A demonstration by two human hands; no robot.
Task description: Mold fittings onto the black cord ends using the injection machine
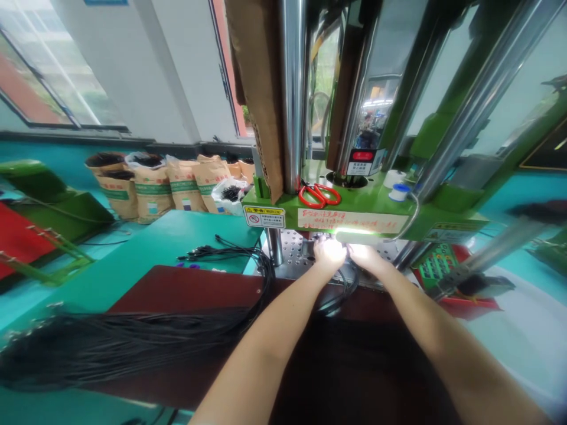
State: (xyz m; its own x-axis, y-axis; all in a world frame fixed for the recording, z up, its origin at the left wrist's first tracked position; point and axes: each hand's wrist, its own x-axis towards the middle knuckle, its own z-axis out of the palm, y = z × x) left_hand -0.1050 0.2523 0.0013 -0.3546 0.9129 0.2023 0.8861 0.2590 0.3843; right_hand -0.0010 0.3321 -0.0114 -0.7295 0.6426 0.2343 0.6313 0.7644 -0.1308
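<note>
Left hand (328, 254): at the front of the perforated steel mould plate (287, 248), fingers lost in lamp glare, pinch or no pinch impossible to tell.
Right hand (362, 256): just beside the left hand, same glare, state also impossible to tell.
Black cable bundle (110, 348): to the left of both hands, long axis running from the left side of the dark red mat (177, 289) toward the plate, some strands reaching under the hands; left hand nearer.
Red-handled scissors (319, 195): on the green machine bed (376, 200), above the hands.
Paper sacks (153, 189): in a row beyond the far edge of the teal table (155, 236).
</note>
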